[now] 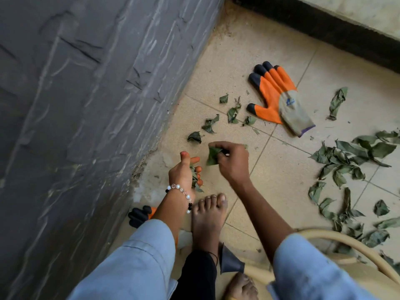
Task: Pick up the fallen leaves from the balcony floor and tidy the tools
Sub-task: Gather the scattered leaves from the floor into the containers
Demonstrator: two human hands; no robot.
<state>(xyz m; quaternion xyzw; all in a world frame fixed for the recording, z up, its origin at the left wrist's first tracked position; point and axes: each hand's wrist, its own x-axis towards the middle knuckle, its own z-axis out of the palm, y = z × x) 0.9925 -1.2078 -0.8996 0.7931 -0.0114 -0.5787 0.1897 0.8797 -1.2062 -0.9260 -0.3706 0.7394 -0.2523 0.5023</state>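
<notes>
My left hand (pixel 185 173), with a bead bracelet on the wrist, holds a small bunch of green leaves (pixel 194 179) just above the tiled floor. My right hand (pixel 232 160) pinches a single green leaf (pixel 213 155) close beside the left hand. Several loose leaves (pixel 211 124) lie on the tiles beyond my hands. A larger spread of fallen leaves (pixel 350 156) covers the floor to the right. An orange and grey work glove (pixel 279 98) lies flat further out. A second glove (pixel 140 215) with black fingertips peeks out from under my left forearm.
A dark grey textured wall (pixel 86 105) runs along the left. A black skirting and step (pixel 324 24) close off the far side. My bare feet (pixel 207 219) stand on the tiles. A beige hose (pixel 355 243) curves at lower right, with a dark funnel-shaped piece (pixel 229 260) near it.
</notes>
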